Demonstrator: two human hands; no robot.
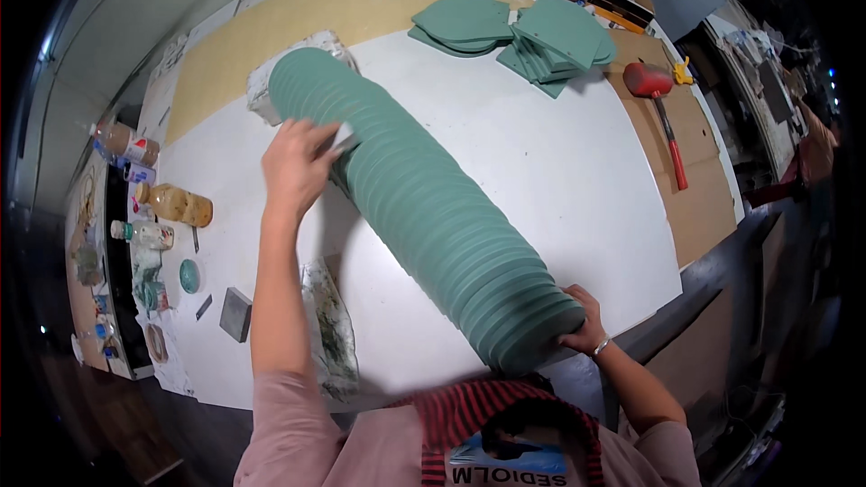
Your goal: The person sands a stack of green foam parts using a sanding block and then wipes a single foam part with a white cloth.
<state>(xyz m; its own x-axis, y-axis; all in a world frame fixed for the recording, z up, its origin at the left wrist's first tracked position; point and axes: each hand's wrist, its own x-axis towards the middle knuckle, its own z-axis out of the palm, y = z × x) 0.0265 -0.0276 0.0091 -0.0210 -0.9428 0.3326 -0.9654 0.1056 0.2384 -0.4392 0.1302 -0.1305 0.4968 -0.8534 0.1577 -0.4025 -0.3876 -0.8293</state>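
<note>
Your left hand (302, 160), clamped on a small pale-grey block (345, 137), meets the long row of flat green discs (437, 203) rightward; your right hand (586, 321) grips its near end.

A red mallet (649, 81) lies on cardboard (699, 212) at right; bottles (183, 206) line the left of the surface (622, 207).

We see the white table (559, 189) brightly lit, soft shadow beside the long green disc stack (433, 189), dimness beyond the table's fisheye-bent right edge.
</note>
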